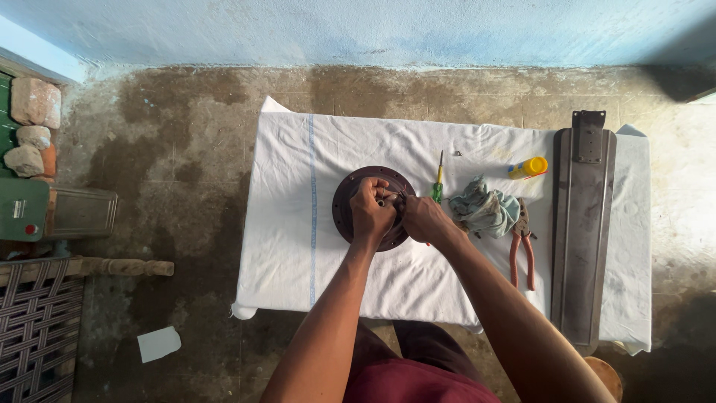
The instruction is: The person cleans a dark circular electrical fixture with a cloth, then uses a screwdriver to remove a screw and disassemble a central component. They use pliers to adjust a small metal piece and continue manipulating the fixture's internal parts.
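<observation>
Head view: both hands on dark round disc, mid of counter. Left hand fingers clamped on its centre; right hand fingers pinched tog. beside. Disc looks heavy, stiff metal, maybe greasy; better hold by rim.

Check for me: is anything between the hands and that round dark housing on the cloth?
Nothing visible. Both the left hand and the right hand are already on the round dark housing, working at its centre. The green-handled screwdriver, rag and pliers lie off to the right.
</observation>
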